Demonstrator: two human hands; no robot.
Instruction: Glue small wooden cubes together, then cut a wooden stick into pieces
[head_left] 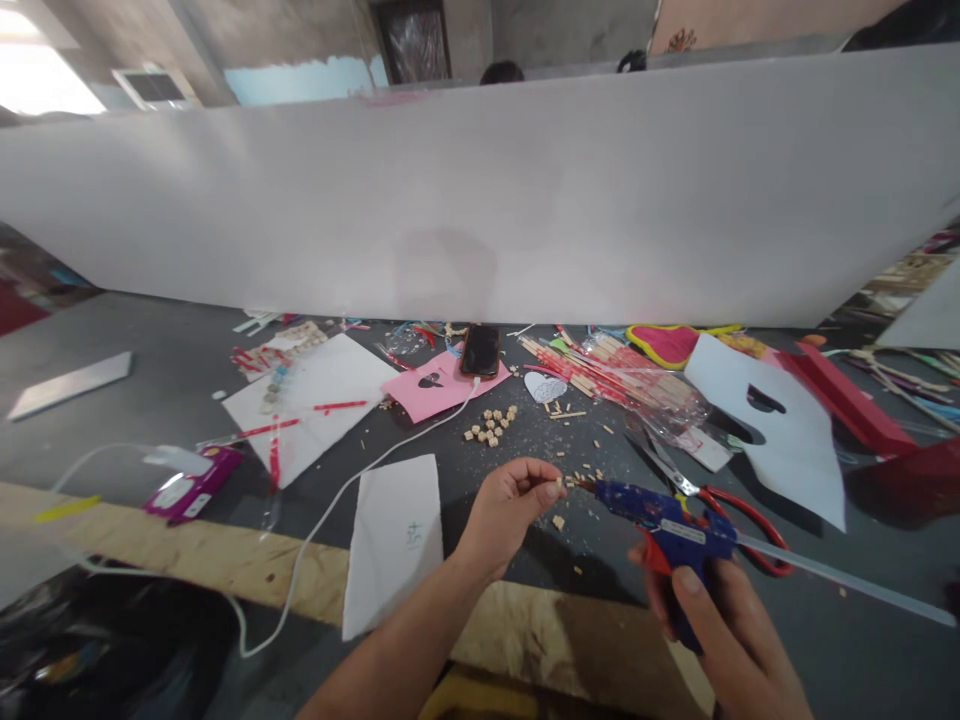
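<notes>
Right hand (724, 625), lower right of frame: wrapped round a blue plastic glue gun (667, 520), long axis roughly left-right, nozzle (585, 486) pointing left. Left hand (510, 512), near centre: narrow pinch on a small pale wooden piece (559, 482), just left of the nozzle; contact unclear. Pale wooden cubes (491, 428) lie upper left of the pinch, on the dark grey desk (180, 345).

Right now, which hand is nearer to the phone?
The left hand: it is on the near side of the phone, slightly to its right. The right hand, holding the glue gun, is farther right and closer to the person.
</notes>
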